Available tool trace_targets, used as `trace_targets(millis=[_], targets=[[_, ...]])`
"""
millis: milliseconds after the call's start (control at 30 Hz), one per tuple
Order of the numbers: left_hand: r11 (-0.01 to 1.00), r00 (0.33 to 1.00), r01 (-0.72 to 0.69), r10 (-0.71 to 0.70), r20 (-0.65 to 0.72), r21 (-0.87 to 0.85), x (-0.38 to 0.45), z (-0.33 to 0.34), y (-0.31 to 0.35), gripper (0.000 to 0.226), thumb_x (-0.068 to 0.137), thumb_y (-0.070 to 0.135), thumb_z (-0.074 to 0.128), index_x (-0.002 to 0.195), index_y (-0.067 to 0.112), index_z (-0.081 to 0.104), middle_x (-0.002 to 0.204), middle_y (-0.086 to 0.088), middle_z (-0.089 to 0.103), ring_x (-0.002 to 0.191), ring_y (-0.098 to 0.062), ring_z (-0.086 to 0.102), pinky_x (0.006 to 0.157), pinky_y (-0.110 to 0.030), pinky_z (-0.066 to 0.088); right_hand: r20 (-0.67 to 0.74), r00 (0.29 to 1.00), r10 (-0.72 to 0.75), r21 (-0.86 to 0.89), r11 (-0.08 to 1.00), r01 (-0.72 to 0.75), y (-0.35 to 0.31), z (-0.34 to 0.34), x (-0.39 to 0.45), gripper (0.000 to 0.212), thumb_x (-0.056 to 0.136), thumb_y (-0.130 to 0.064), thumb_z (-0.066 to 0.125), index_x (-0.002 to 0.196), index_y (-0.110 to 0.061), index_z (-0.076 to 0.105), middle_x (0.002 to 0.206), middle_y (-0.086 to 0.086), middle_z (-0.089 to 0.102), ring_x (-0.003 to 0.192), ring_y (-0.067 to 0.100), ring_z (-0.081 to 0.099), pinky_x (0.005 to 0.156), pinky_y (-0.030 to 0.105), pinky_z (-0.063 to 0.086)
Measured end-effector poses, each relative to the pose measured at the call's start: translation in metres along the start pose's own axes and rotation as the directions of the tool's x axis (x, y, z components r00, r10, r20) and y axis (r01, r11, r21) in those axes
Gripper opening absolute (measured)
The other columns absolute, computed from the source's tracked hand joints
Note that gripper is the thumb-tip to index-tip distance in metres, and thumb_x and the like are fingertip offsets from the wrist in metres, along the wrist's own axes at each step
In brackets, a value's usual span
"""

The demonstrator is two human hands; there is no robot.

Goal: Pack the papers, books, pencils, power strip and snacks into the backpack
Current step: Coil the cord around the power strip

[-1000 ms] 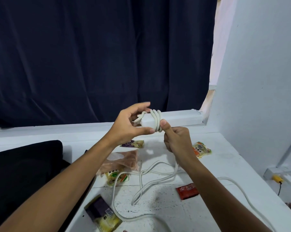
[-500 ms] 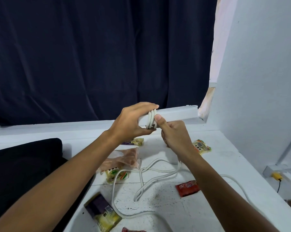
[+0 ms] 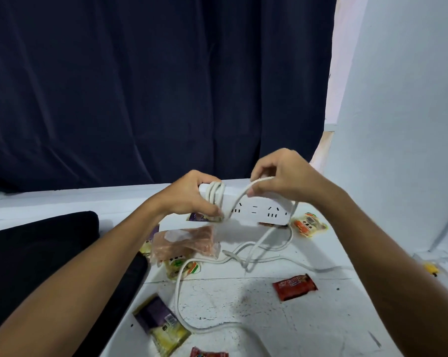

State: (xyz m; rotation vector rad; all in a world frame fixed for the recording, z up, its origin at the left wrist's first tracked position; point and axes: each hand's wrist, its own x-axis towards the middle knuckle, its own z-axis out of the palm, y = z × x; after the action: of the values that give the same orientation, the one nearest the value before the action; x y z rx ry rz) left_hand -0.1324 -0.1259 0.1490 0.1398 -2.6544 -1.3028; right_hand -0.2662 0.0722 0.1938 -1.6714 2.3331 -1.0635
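A white power strip (image 3: 258,211) is held above the white table (image 3: 307,320), its sockets facing me. My left hand (image 3: 189,195) grips its left end, where three turns of white cord (image 3: 216,195) are wound round it. My right hand (image 3: 282,179) pinches the cord (image 3: 243,193) above the strip's right part. The loose cord (image 3: 181,287) trails down in loops over the table. Snack packets lie around: a red one (image 3: 295,286), a purple-yellow one (image 3: 161,323), an orange one (image 3: 309,224), a pink one (image 3: 184,242). The black backpack (image 3: 37,253) sits at the left.
A dark curtain (image 3: 153,86) hangs behind the table, and a white wall (image 3: 403,112) stands at the right. A yellow plug (image 3: 431,269) sits low at the right. Another red packet (image 3: 208,353) shows at the bottom edge.
My right hand has lifted the cord up and to the right, away from the left hand. The strip's socket face now shows. The loose cord on the table has shifted.
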Motion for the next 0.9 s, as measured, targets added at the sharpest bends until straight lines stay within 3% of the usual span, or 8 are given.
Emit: trace_targets(millis=[133,233,367,500,600,733,800,900], targets=[[0.987,0.993,0.052,-0.035,0.111,-0.149,-0.009,0.001,-0.005,0.04,0.06,0.013,0.079,0.084,-0.012,0.059,0.071,-0.022,0.062,0.059,-0.031,0.055,0.049,-0.031,0.043,0.237,0.971,-0.022,0.333,0.941,-0.06,0.021,-0.011,0.011,0.007,0.076,-0.012,0.078,0.082,-0.009,0.076,0.06,0.01,0.057,0.047,0.01,0.043,0.042,0.02,0.033],[0.95,0.996,0.041,-0.014,0.089,-0.31,-0.012,0.002,-0.006,0.053,0.056,0.015,0.076,0.09,-0.019,0.055,0.071,-0.02,0.061,0.053,-0.028,0.055,0.043,-0.025,0.042,0.358,0.933,0.034,0.601,0.756,-0.258,0.04,0.001,0.015,0.012,0.076,-0.014,0.077,0.088,-0.011,0.075,0.069,0.013,0.06,0.052,0.016,0.052,0.046,0.021,0.039],[0.888,1.0,-0.001,0.015,0.027,-0.459,-0.013,0.0,-0.005,0.05,0.055,0.015,0.073,0.093,-0.011,0.055,0.07,-0.018,0.058,0.049,-0.025,0.054,0.037,-0.022,0.04,0.299,0.953,0.053,0.794,0.54,-0.279,0.047,0.02,0.011,0.013,0.081,-0.011,0.062,0.075,-0.016,0.073,0.072,0.004,0.068,0.058,0.013,0.064,0.048,0.022,0.05],[0.781,0.999,-0.023,0.004,-0.031,-0.624,-0.009,0.008,-0.001,0.05,0.053,0.016,0.07,0.096,-0.002,0.052,0.067,-0.015,0.061,0.048,-0.022,0.057,0.038,-0.023,0.044,0.159,0.979,0.127,0.953,0.24,-0.186,0.042,0.059,0.004,0.055,0.095,0.006,0.037,0.059,-0.019,0.071,0.057,-0.001,0.063,0.045,0.008,0.053,0.042,0.019,0.041],[0.749,0.989,-0.029,-0.077,-0.13,-0.662,-0.004,0.011,-0.002,0.052,0.052,0.018,0.073,0.098,-0.001,0.057,0.067,-0.012,0.065,0.049,-0.021,0.06,0.04,-0.024,0.046,0.107,0.994,-0.004,0.97,0.218,-0.104,0.041,0.079,0.002,0.031,0.079,0.013,0.055,0.082,-0.014,0.069,0.07,0.001,0.063,0.061,0.009,0.051,0.051,0.019,0.037],[0.77,0.976,-0.009,-0.131,-0.171,-0.638,-0.003,0.014,-0.009,0.05,0.058,0.023,0.081,0.102,0.011,0.061,0.08,-0.013,0.065,0.057,-0.024,0.061,0.043,-0.027,0.046,0.083,0.996,-0.007,0.95,0.303,-0.077,0.046,0.087,-0.004,0.042,0.063,-0.027,0.088,0.099,-0.021,0.068,0.09,-0.002,0.067,0.07,0.008,0.053,0.055,0.02,0.037],[0.785,0.966,-0.033,-0.134,-0.223,-0.618,-0.002,0.021,-0.007,0.046,0.064,0.025,0.086,0.1,0.012,0.06,0.081,-0.012,0.065,0.059,-0.025,0.062,0.044,-0.028,0.048,0.024,0.996,0.083,0.952,0.302,-0.048,0.041,0.094,-0.002,0.035,0.067,-0.035,0.085,0.095,-0.023,0.068,0.086,-0.003,0.063,0.064,0.009,0.047,0.05,0.018,0.031],[0.867,0.908,-0.171,-0.046,-0.416,-0.468,0.001,0.034,0.001,0.051,0.065,0.026,0.087,0.11,0.015,0.064,0.088,-0.005,0.067,0.067,-0.019,0.066,0.047,-0.029,0.053,-0.034,0.979,0.199,0.982,0.189,-0.004,0.033,0.099,-0.001,0.023,0.084,-0.025,0.071,0.103,-0.014,0.064,0.085,0.002,0.057,0.057,0.009,0.038,0.046,0.018,0.023]])
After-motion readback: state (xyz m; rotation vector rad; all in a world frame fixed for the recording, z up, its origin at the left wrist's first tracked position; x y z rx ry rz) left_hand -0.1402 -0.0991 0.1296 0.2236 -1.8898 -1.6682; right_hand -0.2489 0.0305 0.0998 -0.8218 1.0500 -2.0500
